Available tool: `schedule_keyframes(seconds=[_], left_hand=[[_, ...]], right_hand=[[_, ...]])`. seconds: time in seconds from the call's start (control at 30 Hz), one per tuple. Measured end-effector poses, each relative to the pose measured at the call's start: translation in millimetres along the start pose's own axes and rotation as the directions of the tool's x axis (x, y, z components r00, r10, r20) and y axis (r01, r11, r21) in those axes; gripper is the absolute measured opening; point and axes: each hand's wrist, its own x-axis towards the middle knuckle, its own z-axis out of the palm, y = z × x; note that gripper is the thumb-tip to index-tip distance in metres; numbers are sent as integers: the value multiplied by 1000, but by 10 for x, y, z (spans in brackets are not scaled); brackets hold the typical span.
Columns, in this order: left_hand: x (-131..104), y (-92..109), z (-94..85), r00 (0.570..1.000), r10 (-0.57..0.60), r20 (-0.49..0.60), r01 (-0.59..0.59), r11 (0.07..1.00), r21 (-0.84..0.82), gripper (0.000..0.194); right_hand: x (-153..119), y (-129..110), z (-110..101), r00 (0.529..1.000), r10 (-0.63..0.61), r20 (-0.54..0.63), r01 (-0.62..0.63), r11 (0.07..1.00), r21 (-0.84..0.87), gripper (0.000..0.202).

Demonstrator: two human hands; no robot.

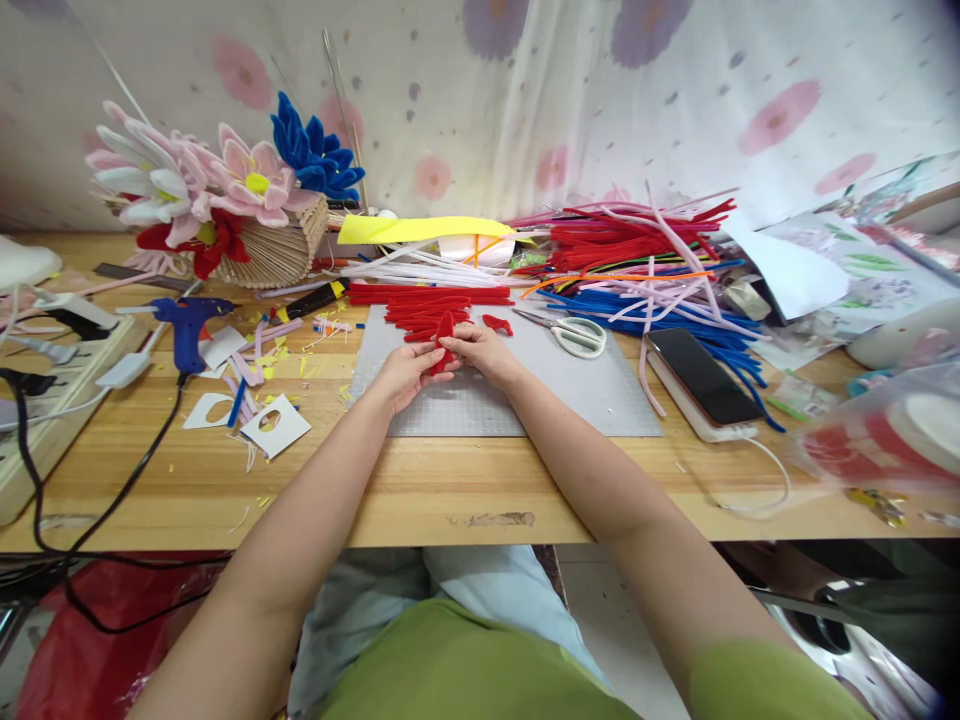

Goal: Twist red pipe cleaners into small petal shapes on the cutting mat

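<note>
A pale curtain (547, 140) printed with pink and purple flowers hangs behind a wooden bench (405, 500). On the bench, directly in front of the person, lies a grey gridded mat (577, 400). Fuzzy flowers in white, pink, red and blue, the blue flower (315, 150) set furthest right, gather around a ribbed, straw-coloured holder (279, 245) at the back left. A cream power strip (45, 425) runs along the left edge. At the back right, a thick bundle of red stems (630, 240) lies behind a spread of blue stems (675, 322). A phone (703, 376) rests just right of the mat.

The person's left hand (415, 374) and right hand (484, 352) meet over the mat's left half. A row of short red stems (420, 312) lies just beyond them. A blue glue gun (187, 330) stands well to the left, with white cards (277, 426) near it, one pierced by a round hole. Scissors (577, 338) with pale green handles lie at the mat's upper right, blades pointing left.

The red fuzzy piece (445, 326) is between the two hands, above the mat, its narrow tip pointing up. The fingers of both hands are drawn nearly together, pinching it; their exact grip underneath cannot be told. A smaller red piece (497, 324) lies on the mat, just beyond the right hand.
</note>
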Motion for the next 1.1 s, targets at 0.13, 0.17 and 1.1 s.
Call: schedule_keyframes(seconds=[0.13,0.17,1.1], left_hand=[[-11,8,30,999,14,-50,-14,1000,3,25],[-15,9,39,998,18,-59,-17,1000,17,28],[4,-11,8,879,444,-174,-354,852,386,27]], right_hand=[[-25,-2,-7,989,80,126,-88,994,58,39],[-25,7,-12,984,103,149,-114,991,68,39],[31,72,-35,990,139,-36,-137,989,52,42]])
